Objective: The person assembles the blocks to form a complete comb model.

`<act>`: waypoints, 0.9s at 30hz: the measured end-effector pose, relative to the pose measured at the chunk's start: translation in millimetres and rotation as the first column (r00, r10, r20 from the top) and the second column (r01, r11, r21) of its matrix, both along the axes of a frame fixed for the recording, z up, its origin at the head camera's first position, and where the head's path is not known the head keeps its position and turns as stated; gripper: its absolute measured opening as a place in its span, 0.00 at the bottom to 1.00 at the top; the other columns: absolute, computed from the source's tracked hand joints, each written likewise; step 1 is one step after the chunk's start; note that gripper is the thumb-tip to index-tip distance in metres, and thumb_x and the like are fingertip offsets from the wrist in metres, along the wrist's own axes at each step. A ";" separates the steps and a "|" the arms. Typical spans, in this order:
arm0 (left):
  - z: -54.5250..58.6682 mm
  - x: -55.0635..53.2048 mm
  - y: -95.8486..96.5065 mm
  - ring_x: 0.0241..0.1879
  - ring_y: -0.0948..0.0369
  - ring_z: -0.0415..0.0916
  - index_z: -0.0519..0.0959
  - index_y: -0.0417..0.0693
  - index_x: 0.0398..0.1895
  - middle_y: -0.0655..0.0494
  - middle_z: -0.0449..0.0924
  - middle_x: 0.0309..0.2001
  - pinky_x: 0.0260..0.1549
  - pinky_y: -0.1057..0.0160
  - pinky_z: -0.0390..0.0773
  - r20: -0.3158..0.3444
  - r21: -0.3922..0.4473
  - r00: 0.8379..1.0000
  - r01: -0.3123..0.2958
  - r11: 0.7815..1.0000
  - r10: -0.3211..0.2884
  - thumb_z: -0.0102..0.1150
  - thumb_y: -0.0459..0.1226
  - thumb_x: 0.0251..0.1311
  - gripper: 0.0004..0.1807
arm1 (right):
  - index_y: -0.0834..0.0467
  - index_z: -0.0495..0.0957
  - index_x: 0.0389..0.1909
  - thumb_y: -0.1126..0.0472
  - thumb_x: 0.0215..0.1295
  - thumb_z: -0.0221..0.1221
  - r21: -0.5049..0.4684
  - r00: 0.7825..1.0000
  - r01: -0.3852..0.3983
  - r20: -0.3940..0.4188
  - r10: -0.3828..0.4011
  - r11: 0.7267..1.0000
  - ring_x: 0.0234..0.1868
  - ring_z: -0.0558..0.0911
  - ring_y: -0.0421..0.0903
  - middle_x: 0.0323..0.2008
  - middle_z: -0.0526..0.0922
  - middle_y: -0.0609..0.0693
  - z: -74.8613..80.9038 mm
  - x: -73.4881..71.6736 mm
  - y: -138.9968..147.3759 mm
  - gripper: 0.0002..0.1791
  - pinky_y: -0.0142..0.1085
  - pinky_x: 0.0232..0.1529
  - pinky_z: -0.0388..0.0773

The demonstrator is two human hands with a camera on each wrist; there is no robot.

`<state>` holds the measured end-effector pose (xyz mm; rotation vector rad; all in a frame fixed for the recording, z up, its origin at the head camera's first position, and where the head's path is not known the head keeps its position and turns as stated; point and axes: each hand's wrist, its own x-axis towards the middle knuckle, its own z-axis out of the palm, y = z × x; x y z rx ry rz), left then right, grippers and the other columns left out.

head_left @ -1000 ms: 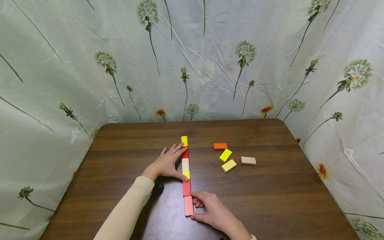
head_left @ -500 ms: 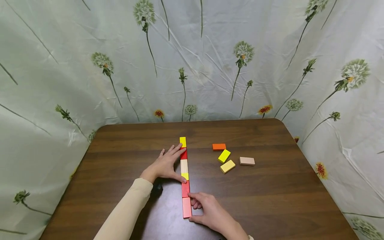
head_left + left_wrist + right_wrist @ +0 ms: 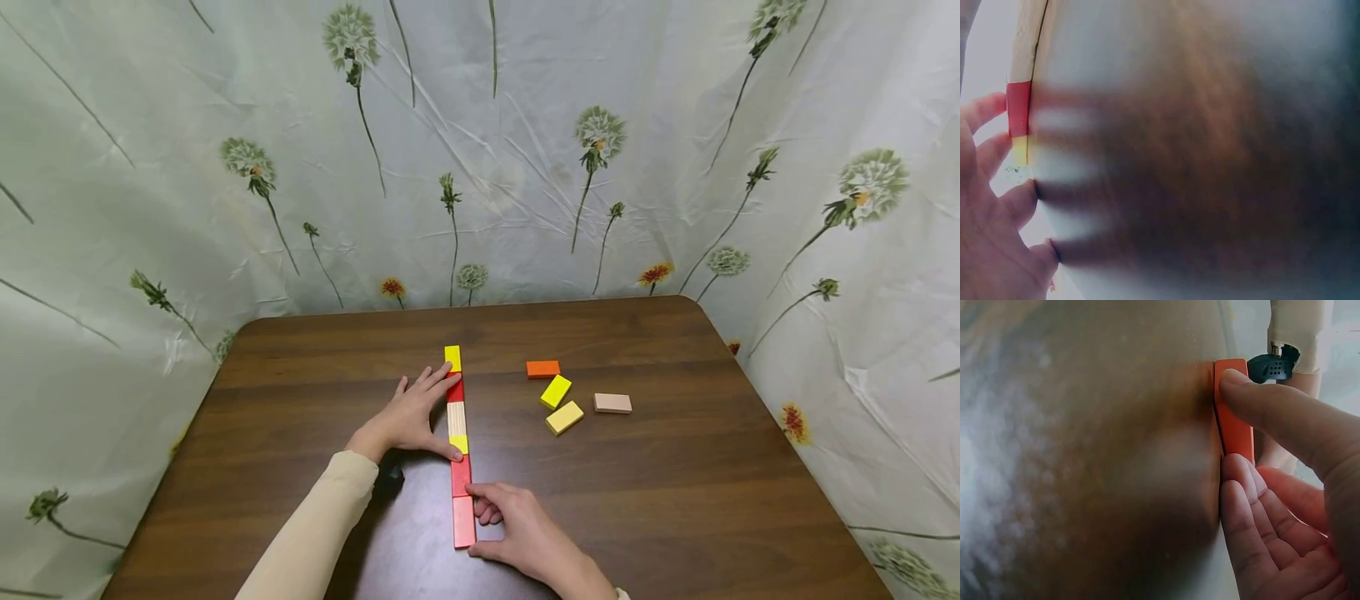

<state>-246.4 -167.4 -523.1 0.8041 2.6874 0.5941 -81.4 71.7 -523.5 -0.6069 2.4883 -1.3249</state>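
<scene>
We see a row of blocks (image 3: 458,444) that looks like painted wood, smooth and a bit shiny. The pale block (image 3: 457,419) in the row looks like bare wood, with thin lines down it. Right of the row, the orange block (image 3: 543,369), bright yellow block (image 3: 556,392), pale yellow block (image 3: 565,417) and tan block (image 3: 612,403) look smooth and dull. Under the row, we see a table (image 3: 675,500) like smooth wood, shiny just left of the row's near end. Past the row's far end, the curtain (image 3: 517,150) looks like thin, shiny, wrinkly cloth. Left of the row, the sleeve (image 3: 311,525) looks like dull cloth, and the dark gadget (image 3: 1266,369) like hard plastic with little holes.
</scene>
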 end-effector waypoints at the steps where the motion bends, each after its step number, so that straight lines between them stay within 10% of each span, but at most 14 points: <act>1: -0.3 0.2 -0.2 0.88 0.39 0.42 0.57 0.58 0.87 0.54 0.44 0.90 0.79 0.22 0.38 0.000 -0.001 1.000 0.000 1.000 0.000 0.79 0.73 0.39 0.72 | 0.61 0.82 0.64 0.61 0.52 0.84 -0.003 1.000 0.003 0.014 -0.003 1.000 0.38 0.79 0.27 0.40 0.83 0.39 -0.2 -0.1 -0.1 0.37 0.26 0.44 0.84; 27: 3.9 1.7 0.5 0.88 0.39 0.43 0.57 0.57 0.87 0.53 0.44 0.90 0.79 0.22 0.42 -0.006 -0.027 1.000 0.001 1.000 -0.001 0.80 0.73 0.38 0.73 | 0.58 0.82 0.62 0.62 0.51 0.84 -0.048 0.996 0.015 0.093 -0.011 0.999 0.37 0.80 0.28 0.38 0.82 0.38 -1.2 -2.3 1.8 0.36 0.26 0.45 0.84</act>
